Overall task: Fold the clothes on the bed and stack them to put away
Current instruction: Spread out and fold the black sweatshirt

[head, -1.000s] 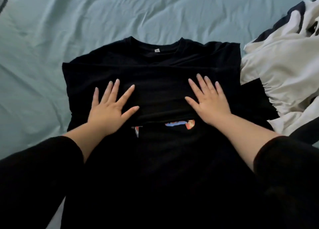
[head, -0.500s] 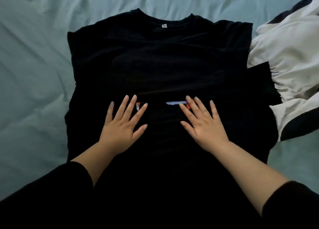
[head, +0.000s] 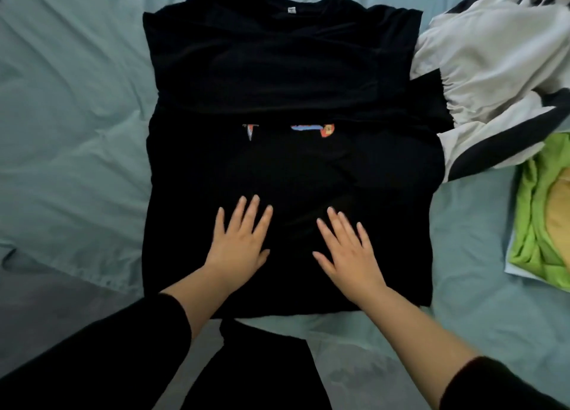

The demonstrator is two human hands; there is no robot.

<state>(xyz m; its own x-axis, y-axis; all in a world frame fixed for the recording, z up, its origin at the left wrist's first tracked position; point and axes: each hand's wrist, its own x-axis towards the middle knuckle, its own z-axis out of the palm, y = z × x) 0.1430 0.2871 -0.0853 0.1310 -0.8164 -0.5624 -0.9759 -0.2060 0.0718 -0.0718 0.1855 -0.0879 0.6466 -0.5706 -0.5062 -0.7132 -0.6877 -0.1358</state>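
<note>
black t-shirt (head: 287, 70) lies flat with left hand (head: 239, 246) and right hand (head: 348, 252) pressing spread-fingered near its hem, sheet (head: 71, 131) stretching leftward.

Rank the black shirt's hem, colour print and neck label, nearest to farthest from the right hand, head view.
1. The hem, just behind the right hand.
2. The colour print, mid-shirt, farther up.
3. The neck label, at the far collar.

One black T-shirt (head: 277, 70), one white-and-black garment (head: 493, 54), one green garment (head: 529, 224), two hands: left hand (head: 239, 243), right hand (head: 348, 252).
</note>
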